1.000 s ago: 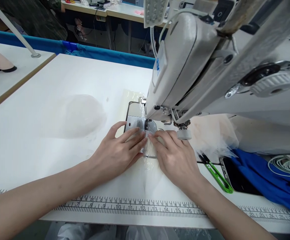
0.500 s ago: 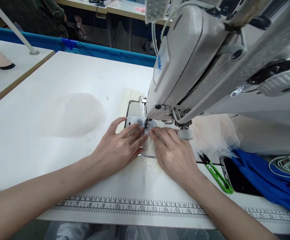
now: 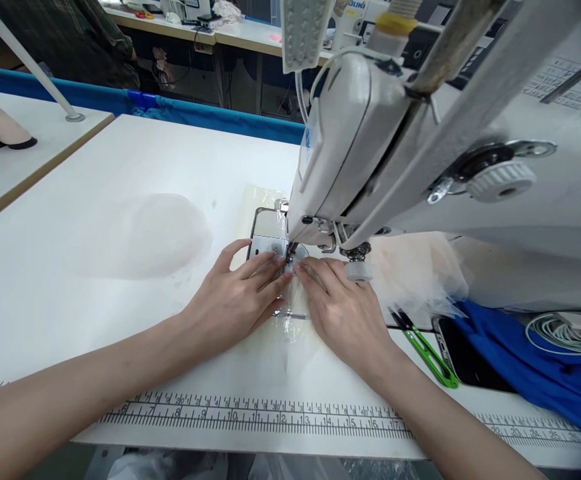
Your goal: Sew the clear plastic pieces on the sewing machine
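Note:
My left hand [image 3: 237,293] lies palm down left of the presser foot [image 3: 291,252], its fingers spread over the metal plate [image 3: 267,245] of a white sewing machine [image 3: 335,147]. On the other side, my right hand [image 3: 343,303] has its fingers bent and close together, tips beside the foot. Thin, see-through fabric [image 3: 286,353] seems to run beneath both hands, hard to make out against the white table. Shiny clear tape [image 3: 284,312] covers part of the machine bed. Left of my left hand, a pale sheer piece of fabric [image 3: 170,233] lies flat.
Peach tulle [image 3: 415,270] is bunched right of the needle area. Green thread snips [image 3: 430,357], a phone [image 3: 470,353], blue cloth [image 3: 560,380] and a coiled cable [image 3: 565,333] lie at the right. A printed ruler [image 3: 250,417] follows the front edge. A person [image 3: 65,43] is across the table.
The view has tilted up and shifted slightly, so more of the machine's top and the far table shows. Both hands keep nearly the same place at the presser foot.

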`<state>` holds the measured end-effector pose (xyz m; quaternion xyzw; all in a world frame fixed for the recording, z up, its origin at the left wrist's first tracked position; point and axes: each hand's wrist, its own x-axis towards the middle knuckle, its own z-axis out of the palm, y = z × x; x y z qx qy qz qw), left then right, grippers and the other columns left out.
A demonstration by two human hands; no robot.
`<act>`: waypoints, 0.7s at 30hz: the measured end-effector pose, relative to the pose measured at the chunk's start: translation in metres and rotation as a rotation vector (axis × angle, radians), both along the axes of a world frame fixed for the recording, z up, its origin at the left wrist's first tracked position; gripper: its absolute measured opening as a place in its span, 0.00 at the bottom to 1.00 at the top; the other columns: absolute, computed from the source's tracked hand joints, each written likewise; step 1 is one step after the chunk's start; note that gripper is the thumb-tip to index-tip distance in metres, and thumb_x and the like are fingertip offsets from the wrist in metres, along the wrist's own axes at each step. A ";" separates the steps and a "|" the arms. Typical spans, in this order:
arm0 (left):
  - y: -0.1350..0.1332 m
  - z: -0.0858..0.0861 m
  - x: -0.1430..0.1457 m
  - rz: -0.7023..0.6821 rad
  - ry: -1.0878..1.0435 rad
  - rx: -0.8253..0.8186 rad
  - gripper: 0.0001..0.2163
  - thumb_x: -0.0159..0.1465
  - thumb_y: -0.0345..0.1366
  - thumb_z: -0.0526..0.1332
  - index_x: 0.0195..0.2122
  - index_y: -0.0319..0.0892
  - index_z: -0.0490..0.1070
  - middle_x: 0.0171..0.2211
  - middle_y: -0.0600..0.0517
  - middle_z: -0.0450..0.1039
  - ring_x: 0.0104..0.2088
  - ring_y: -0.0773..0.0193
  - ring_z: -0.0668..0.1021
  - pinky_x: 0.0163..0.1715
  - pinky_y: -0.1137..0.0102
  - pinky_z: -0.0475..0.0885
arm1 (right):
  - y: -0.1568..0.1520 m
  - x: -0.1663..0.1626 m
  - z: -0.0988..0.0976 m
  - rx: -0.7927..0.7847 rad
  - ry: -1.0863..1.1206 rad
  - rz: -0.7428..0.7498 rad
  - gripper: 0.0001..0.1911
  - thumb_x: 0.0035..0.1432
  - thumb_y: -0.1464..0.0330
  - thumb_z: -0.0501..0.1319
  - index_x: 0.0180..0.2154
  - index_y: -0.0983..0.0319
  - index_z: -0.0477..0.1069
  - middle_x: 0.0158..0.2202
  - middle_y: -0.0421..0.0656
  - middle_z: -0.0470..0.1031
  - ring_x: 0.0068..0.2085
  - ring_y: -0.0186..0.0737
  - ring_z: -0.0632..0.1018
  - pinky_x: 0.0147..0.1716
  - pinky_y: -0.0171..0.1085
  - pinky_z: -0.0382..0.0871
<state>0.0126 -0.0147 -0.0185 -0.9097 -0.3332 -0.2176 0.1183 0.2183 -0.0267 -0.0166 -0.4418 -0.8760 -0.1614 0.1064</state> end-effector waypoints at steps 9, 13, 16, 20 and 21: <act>0.004 0.002 -0.001 0.001 -0.024 -0.024 0.13 0.71 0.34 0.52 0.53 0.39 0.71 0.49 0.47 0.77 0.51 0.58 0.76 0.59 0.54 0.57 | 0.002 0.000 -0.001 0.008 -0.012 -0.013 0.22 0.58 0.80 0.54 0.53 0.68 0.71 0.50 0.49 0.76 0.46 0.49 0.73 0.46 0.45 0.62; 0.006 0.001 -0.001 -0.002 -0.033 -0.036 0.13 0.70 0.34 0.54 0.53 0.39 0.72 0.50 0.46 0.76 0.51 0.56 0.76 0.59 0.53 0.58 | 0.004 0.000 -0.002 0.007 -0.022 -0.023 0.22 0.58 0.79 0.55 0.54 0.67 0.70 0.49 0.49 0.77 0.48 0.52 0.73 0.46 0.46 0.63; 0.007 -0.001 -0.001 -0.007 -0.034 -0.044 0.13 0.70 0.34 0.54 0.53 0.40 0.71 0.50 0.46 0.76 0.51 0.56 0.76 0.59 0.52 0.58 | 0.005 0.001 -0.002 -0.004 -0.006 -0.015 0.23 0.58 0.79 0.55 0.54 0.66 0.70 0.50 0.49 0.76 0.49 0.51 0.73 0.45 0.45 0.64; 0.005 0.006 -0.002 -0.028 -0.064 -0.040 0.12 0.70 0.32 0.54 0.51 0.39 0.71 0.49 0.46 0.77 0.52 0.57 0.76 0.57 0.56 0.63 | 0.002 0.006 0.004 0.020 0.091 0.044 0.19 0.59 0.80 0.55 0.51 0.66 0.72 0.50 0.47 0.77 0.44 0.46 0.76 0.44 0.44 0.65; 0.002 0.012 -0.003 -0.029 -0.068 -0.082 0.11 0.69 0.32 0.54 0.48 0.39 0.72 0.47 0.47 0.77 0.50 0.58 0.77 0.53 0.59 0.67 | 0.001 0.008 0.007 0.016 0.138 0.068 0.18 0.59 0.80 0.54 0.49 0.65 0.73 0.48 0.46 0.78 0.42 0.44 0.76 0.43 0.44 0.65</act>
